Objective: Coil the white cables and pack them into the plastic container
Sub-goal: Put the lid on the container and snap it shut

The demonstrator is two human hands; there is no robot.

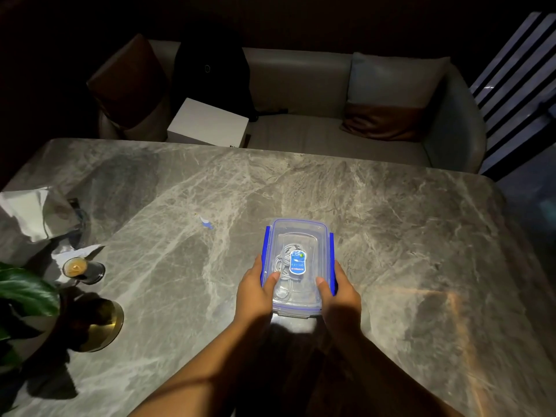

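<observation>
The white cables [281, 260] are seen coiled inside the closed container [298, 230], which is clasped at its sides by the left hand [255, 293] and right hand [340, 296], thumbs pressed on top, so only latching seems left.

Readable wording: none that I can make out from here.
Lid sticker: a blue-and-white oval sticker [297, 262] sits mid-lid on the plastic container [301, 227], near the table's [391, 221] near edge. It has a small picture on top and rows of pale print on blue, too fine and blurred to read.
White box: the white box [207, 121] past the table's far edge shows a few dark characters at its lower corner, cut off and illegible.
Black bag: the black bag [210, 85] behind the box bears a small ring emblem, no letters.
Paper bag: the paper bag [30, 212] at the left edge has a faint round mark, unreadable.
</observation>
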